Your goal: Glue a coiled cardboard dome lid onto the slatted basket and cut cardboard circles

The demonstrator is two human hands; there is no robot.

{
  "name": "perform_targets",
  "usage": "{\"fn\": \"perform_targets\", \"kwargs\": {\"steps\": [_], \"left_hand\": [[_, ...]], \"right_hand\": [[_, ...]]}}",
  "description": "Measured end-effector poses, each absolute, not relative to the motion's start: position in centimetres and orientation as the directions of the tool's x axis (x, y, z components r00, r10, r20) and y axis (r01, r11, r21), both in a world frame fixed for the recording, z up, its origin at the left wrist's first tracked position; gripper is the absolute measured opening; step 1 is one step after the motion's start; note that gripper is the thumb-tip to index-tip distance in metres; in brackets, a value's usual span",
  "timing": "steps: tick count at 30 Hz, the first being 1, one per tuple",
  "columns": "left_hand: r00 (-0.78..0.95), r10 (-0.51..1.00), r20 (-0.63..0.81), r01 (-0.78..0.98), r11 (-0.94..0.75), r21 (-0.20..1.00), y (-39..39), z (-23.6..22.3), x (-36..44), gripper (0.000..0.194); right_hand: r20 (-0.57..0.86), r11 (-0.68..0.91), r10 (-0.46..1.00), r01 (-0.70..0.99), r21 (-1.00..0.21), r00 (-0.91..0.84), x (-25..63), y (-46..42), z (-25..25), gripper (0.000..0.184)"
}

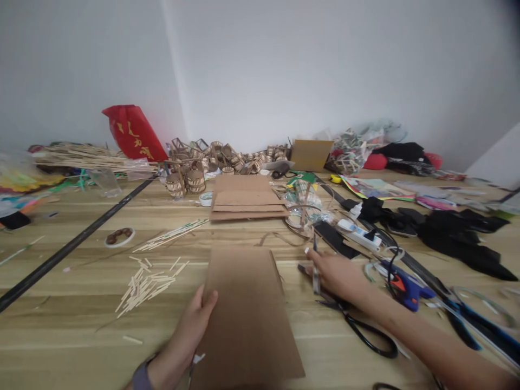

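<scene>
A flat brown cardboard sheet lies on the wooden table in front of me. My left hand grips its left edge, thumb on top. To the right of the sheet my right hand rests on the table with its fingers closed round a thin dark stick-like tool. Black-handled scissors lie just under and beyond that hand. A blue glue gun sits further right.
Short bamboo sticks are scattered to the left, longer ones behind them. A stack of cardboard sheets lies ahead, small woven baskets and a red bag near the wall. A power strip and black fabric crowd the right.
</scene>
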State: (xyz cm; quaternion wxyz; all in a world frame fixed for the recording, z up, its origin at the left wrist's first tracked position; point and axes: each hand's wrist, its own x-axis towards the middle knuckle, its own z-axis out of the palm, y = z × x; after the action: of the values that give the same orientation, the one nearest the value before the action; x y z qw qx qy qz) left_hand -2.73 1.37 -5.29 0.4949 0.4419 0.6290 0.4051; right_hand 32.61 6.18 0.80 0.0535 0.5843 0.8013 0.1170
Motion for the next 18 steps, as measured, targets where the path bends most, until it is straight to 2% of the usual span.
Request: {"fn": "perform_targets", "kwargs": {"steps": [3,6,9,11,14,16,18], "left_hand": [[-0.104,0.964,-0.245,0.233,0.263,0.936,2.2,-6.7,-1.9,0.063],[-0.072,0.984,-0.164,0.300,0.178,0.937,3.0,-7.7,-0.6,0.064],[-0.017,0.997,-0.079,0.390,0.080,0.917,3.5,-8.3,0.2,0.064],[0.009,0.999,0.033,0.499,-0.033,0.866,3.4,-8.6,0.2,0.059],[0.074,0.965,0.250,0.694,-0.230,0.683,2.5,-8.3,-0.3,0.048],[0.251,0.940,0.230,0.757,-0.338,0.559,1.8,-7.6,-0.4,0.046],[0.477,0.877,0.060,0.756,-0.444,0.482,1.2,-6.5,0.0,0.055]], "right_hand": [[0.063,0.318,0.939,0.925,0.205,-0.337,33.4,2.3,-2.1,0.025],[0.149,0.298,0.933,0.936,0.186,-0.327,34.3,1.0,-4.0,0.012],[0.170,0.251,0.945,0.953,0.169,-0.279,34.8,1.7,-3.5,0.007],[0.175,0.238,0.948,0.958,0.159,-0.265,34.9,3.0,-2.3,0.007],[0.190,0.208,0.954,0.969,0.135,-0.232,34.9,5.9,0.0,0.011],[0.201,0.179,0.959,0.977,0.114,-0.199,35.0,8.9,1.2,0.014],[0.201,0.141,0.967,0.987,0.081,-0.155,35.1,12.3,1.9,0.013]]}}
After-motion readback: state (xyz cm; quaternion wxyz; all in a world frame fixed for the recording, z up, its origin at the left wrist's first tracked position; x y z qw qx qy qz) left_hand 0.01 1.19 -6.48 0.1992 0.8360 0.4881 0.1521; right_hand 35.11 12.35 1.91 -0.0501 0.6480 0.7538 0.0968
